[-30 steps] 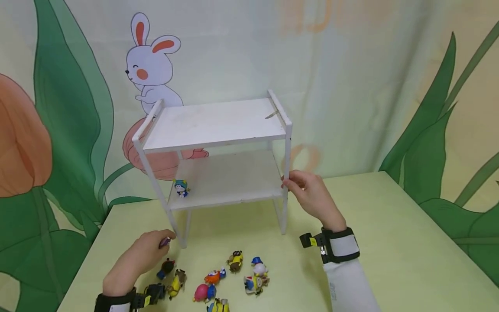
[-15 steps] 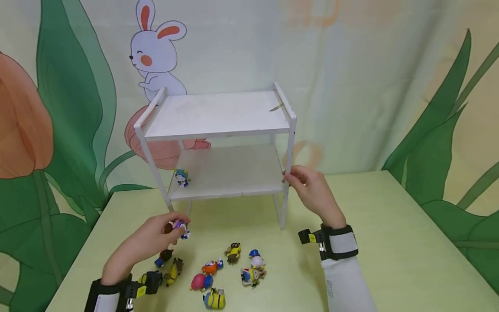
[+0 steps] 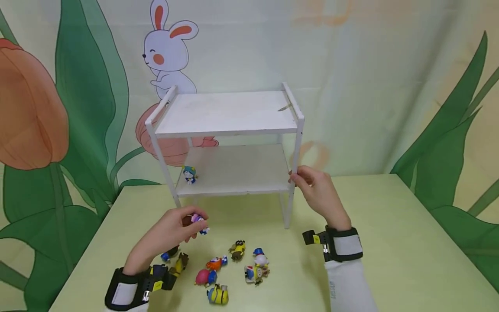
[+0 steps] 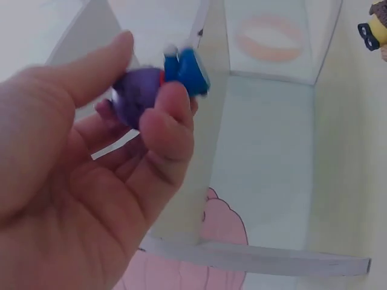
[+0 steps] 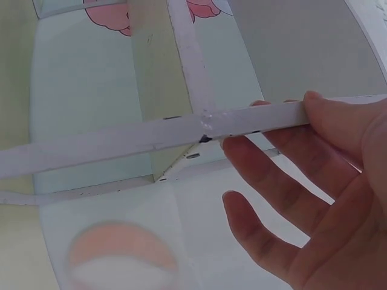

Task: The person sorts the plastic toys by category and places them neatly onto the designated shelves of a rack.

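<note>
My left hand pinches a small toy figurine with a purple head and blue body. It is held in the air before the front left leg of a white two-tier shelf rack. With thumb and fingers, my right hand grips the rack's front right leg, near the lower shelf. On that lower shelf's left end stands a figurine with a teal hat.
Several figurines lie on the pale green table before the rack, among them a yellow one, a pink-headed one and an orange one. A printed curtain hangs behind the rack.
My left hand has moved right and up from beside the rack's left leg, the purple figurine now showing more between its fingers. My right hand stays on the leg. The head view has shifted slightly.
</note>
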